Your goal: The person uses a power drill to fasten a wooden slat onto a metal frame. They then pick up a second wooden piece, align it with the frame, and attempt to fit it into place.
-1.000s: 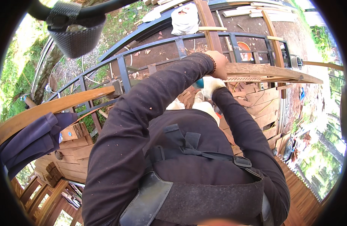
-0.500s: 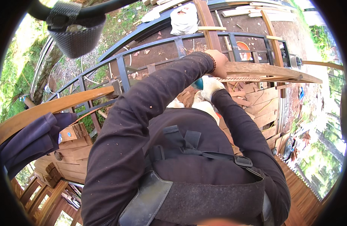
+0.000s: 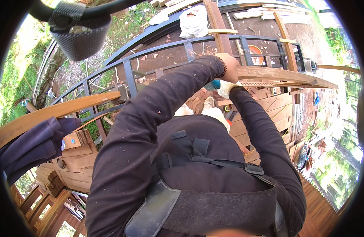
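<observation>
My left hand [image 3: 230, 68], bare with a beaded bracelet at the wrist, is closed over the near end of a wooden beam [image 3: 269, 73] that runs off to the right. Just below it, my right hand [image 3: 228, 89], in a pale work glove, grips a teal-handled handsaw [image 3: 213, 85]. A toothed edge shows beyond the glove, along the beam's lower side. Most of the saw is hidden by the beam, the glove and my left forearm.
Dark metal framing [image 3: 130, 77] crosses in front of me, with an upright timber [image 3: 219, 39] at it. A white sack [image 3: 193, 21] and an orange bucket [image 3: 255, 54] lie beyond. Wood scraps litter the planks [image 3: 275, 112] by my feet. A dark cloth [image 3: 35, 146] hangs over another beam [image 3: 59, 112].
My right hand has shifted slightly up and to the right with the saw. Less of the toothed edge shows now. My left hand stays on the beam.
</observation>
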A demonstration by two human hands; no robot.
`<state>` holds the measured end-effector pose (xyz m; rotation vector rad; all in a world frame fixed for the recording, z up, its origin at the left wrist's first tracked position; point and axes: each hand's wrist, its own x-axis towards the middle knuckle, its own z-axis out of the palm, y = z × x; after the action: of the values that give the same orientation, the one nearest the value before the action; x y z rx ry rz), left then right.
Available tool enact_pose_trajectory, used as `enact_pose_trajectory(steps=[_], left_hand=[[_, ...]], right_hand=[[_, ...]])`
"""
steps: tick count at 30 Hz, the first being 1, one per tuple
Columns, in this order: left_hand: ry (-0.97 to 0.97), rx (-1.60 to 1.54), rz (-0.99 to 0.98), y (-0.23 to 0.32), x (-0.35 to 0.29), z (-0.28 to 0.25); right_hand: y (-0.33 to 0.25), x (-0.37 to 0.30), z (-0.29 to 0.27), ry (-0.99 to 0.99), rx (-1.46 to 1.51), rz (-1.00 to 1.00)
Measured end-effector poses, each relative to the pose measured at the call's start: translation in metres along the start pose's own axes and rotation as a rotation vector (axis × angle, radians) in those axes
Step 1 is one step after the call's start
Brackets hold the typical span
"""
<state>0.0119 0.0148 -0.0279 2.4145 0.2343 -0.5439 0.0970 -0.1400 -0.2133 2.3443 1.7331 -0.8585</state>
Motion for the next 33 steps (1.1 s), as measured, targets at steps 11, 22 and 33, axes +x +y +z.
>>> enact_pose_trajectory(steps=[11,22,33], left_hand=[[-0.01,0.004,0.0,0.003,0.006,0.003],[0.001,0.019,-0.002,0.015,0.003,0.01],[-0.017,0.01,-0.02,0.014,0.004,0.011]], right_hand=[[-0.008,-0.061,-0.004,0.178,0.308,-0.052],[0.007,-0.002,0.018,-0.073,0.122,0.021],[-0.004,-0.063,0.009,0.207,0.33,-0.006]])
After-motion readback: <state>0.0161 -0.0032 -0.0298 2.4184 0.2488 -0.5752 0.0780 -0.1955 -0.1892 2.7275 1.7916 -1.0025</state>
